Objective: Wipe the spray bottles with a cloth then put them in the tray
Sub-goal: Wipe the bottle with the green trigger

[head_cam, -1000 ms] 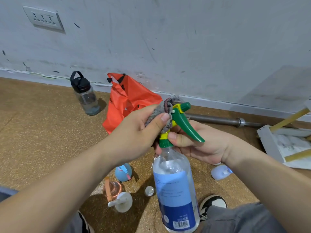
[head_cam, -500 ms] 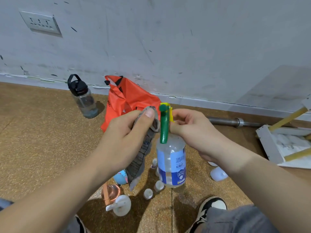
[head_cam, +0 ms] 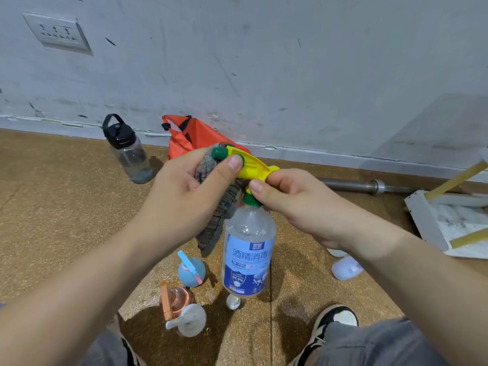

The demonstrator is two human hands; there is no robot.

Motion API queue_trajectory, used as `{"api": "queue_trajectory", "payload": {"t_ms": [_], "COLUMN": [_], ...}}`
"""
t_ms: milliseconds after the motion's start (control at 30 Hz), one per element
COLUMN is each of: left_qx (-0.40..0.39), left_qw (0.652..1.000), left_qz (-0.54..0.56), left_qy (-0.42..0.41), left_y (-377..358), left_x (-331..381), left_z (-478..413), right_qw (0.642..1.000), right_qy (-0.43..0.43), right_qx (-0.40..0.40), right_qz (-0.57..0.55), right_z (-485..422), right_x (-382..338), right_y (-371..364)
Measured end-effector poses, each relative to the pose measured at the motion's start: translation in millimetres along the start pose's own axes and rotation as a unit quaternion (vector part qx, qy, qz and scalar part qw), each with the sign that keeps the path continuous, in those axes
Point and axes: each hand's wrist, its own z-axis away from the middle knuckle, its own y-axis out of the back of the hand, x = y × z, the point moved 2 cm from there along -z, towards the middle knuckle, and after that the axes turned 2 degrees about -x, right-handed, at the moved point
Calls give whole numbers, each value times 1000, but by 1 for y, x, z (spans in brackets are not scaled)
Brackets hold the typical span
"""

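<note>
Nearest the camera are the person's grey trouser legs and a black-and-white shoe (head_cam: 335, 317), planted on the brown speckled floor (head_cam: 66, 220). Between the knees lie several small bottles, probably waiting their turn: a frosted white pump bottle (head_cam: 191, 320) on its side, a pink glass bottle with an orange cap (head_cam: 175, 299) touching it, a round blue bottle (head_cam: 191, 270) and a small white cap (head_cam: 233, 302).

Above them is the clear plastic spray bottle with a blue label (head_cam: 248, 260), upright and apparently held just off the floor, though that cannot be told for sure. The right hand (head_cam: 303, 207) pinches the neck below the yellow trigger head (head_cam: 250, 165), thumb against the green collar and fingers curled behind. That grip likely steadies the bottle while leaving the head exposed. The left hand (head_cam: 184, 204) has its fingers curled round a bunched grey striped cloth (head_cam: 219, 220), with the thumb pressing on the green nozzle end and the loose tail hanging beside the bottle's shoulder. Wiping of the head looks to be under way, and the body seems not yet done.

Near the floor's right edge a pale lilac bottle (head_cam: 346, 269) lies on its side. Beyond it sits the white tray with yellow wooden rails (head_cam: 422, 223), well apart from the held bottle, which is not yet in it.

Along the floor's far edge, at the foot of the scuffed white wall (head_cam: 264, 62), are a steel bar (head_cam: 364, 186), an orange plastic bag (head_cam: 190, 138) and a clear water bottle with a black lid (head_cam: 129, 151). A white wall socket (head_cam: 58, 33) is higher up.
</note>
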Motion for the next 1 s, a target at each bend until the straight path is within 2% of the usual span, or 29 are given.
{"api": "queue_trajectory", "payload": {"t_ms": [100, 200, 333, 400, 467, 533, 633, 667, 767, 800, 867, 1000], "left_qx": [-2, 11, 144, 172, 149, 93, 4, -32, -180, -196, -157, -57], "left_qw": [1000, 999, 975, 961, 968, 987, 999, 999, 979, 975, 982, 995], "left_qz": [20, -28, 5, 3, -13, -37, 9, 11, -4, -8, -27, 16], "left_qy": [18, 30, 170, 215, 203, 129, 38, 34, 97, 102, 102, 78], "left_y": [2, 2, 14, 9, -2, -20, -40, -43, -40, -36, -38, -51], "left_x": [-5, -12, -41, -44, -33, -12, -7, -15, -55, -71, -65, -35], "left_z": [-2, -1, 1, 4, 10, 27, 40, 35, 25, 24, 15, 29], "right_qw": [999, 994, 980, 976, 976, 976, 977, 978, 976, 975, 975, 973], "right_qy": [24, 19, -55, -78, -85, -93, -92, -87, -84, -83, -72, -37], "right_qx": [40, 97, 177, 183, 179, 172, 163, 165, 174, 175, 179, 189], "right_qz": [24, 43, -67, -86, -90, -101, -100, -95, -100, -105, -110, -126], "right_z": [-1, -3, -5, -3, -2, -2, -5, -6, -7, -6, -4, 1], "right_x": [-5, -6, 0, 3, 3, 3, 4, 4, 2, 1, 0, -3], "right_y": [0, 3, 23, 29, 29, 25, 20, 18, 15, 15, 13, -4]}}
